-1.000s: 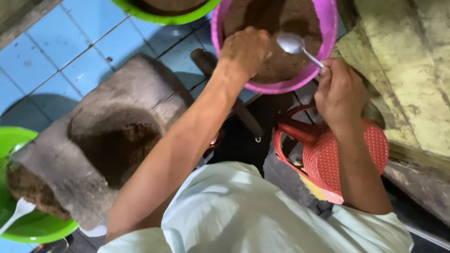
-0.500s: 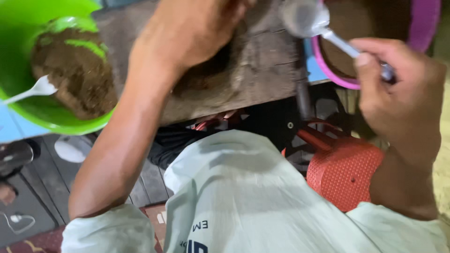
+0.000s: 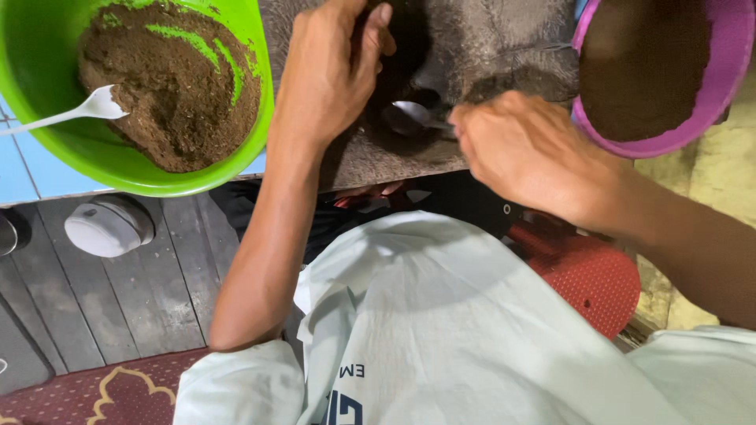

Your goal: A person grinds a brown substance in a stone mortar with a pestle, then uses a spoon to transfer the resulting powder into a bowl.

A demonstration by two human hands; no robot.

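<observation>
Green bowl (image 3: 236,47) of brown powder with white spoon (image 3: 87,106) at left. Left hand (image 3: 331,75) curled, empty, steadying stone slab (image 3: 472,47). Metal spoon (image 3: 409,116) pinched in closed right hand (image 3: 528,149), bowl in the hollow: best kept level, scraping slowly. Purple bowl (image 3: 732,71) at right.

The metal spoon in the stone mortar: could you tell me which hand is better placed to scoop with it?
Right, probably: the right hand grips the spoon; the left hand only rests on the mortar.
</observation>
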